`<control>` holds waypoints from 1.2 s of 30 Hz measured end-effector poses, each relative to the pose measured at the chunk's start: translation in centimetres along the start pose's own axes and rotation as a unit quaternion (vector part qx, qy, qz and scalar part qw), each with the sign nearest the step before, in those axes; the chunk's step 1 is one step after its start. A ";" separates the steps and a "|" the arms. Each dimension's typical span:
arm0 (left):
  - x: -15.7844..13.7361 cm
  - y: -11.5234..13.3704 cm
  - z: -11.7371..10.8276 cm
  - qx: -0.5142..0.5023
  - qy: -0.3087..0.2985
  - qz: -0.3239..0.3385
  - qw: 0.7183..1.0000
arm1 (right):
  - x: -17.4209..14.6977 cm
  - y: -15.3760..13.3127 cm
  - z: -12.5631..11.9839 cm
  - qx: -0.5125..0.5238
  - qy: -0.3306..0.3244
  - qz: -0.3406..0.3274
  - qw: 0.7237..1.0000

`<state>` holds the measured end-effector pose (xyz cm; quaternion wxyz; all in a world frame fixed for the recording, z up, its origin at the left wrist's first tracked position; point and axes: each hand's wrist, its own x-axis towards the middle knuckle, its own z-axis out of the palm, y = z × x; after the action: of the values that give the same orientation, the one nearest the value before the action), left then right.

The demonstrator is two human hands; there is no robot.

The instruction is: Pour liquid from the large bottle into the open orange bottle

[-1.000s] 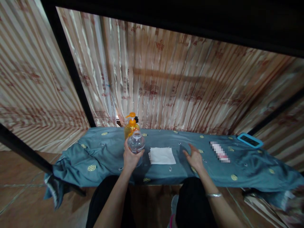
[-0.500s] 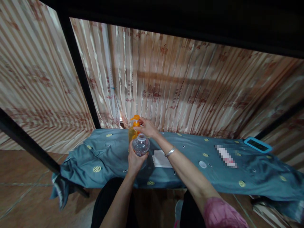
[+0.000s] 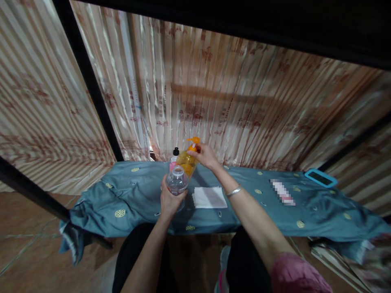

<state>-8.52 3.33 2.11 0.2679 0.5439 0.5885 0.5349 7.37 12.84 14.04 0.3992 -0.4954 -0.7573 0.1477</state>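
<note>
One clear plastic bottle [image 3: 177, 181] fills your curled left hand [image 3: 170, 201]; at its one o'clock, your right hand [image 3: 207, 155] pinches a leaning, orange-pumped yellow bottle [image 3: 187, 163].

Holding the left hand [image 3: 171, 198] curled, slanting the right arm [image 3: 255, 215] forward and inward, pinching with the right hand [image 3: 207, 156].

A beige, red-patterned, pleated curtain [image 3: 259, 77] hangs beyond the right hand [image 3: 209, 156]; well to the hand's right lies a blue-framed, dark-faced oblong device [image 3: 320, 178].
</note>
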 end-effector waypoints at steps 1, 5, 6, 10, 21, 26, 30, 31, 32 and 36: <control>0.0 0.1 0.0 0.005 0.001 -0.003 1.000 | -0.3 0.3 -0.9 -0.010 0.007 0.002 1.000; 0.1 0.0 0.0 0.005 0.004 -0.012 1.000 | -1.6 1.1 -3.9 -0.052 0.021 0.007 0.998; 0.1 -0.1 0.0 0.000 0.005 -0.010 1.000 | -2.0 1.3 -4.4 -0.059 0.020 0.007 0.998; 0.0 -0.9 0.3 -0.001 0.007 0.004 1.000 | -4.1 2.0 -5.5 -0.081 0.007 0.010 0.997; -3.3 2.7 -1.5 0.076 0.083 0.277 0.954 | -8.7 4.1 -4.8 -0.052 0.035 0.056 0.996; -4.7 3.8 3.5 0.012 -0.115 0.278 0.954 | -9.4 4.5 -3.8 -0.015 0.109 0.086 0.990; -2.6 2.4 8.0 -0.075 -0.146 0.123 0.979 | -9.8 4.9 -3.4 0.032 0.117 0.070 0.990; -1.9 2.0 8.8 -0.096 -0.161 0.101 0.977 | -9.9 5.0 -3.3 0.043 0.117 0.068 0.990; -1.3 1.6 9.5 -0.117 -0.180 0.082 0.973 | -10.0 5.1 -3.3 0.052 0.118 0.069 0.989; -0.1 0.0 11.3 -0.166 -0.206 0.069 0.962 | -10.2 5.5 -3.2 0.081 0.109 0.069 0.988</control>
<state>1.63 7.07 -1.16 0.4321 0.6295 0.3845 0.5189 15.23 5.99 8.01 0.5073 -0.5257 -0.6585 0.1807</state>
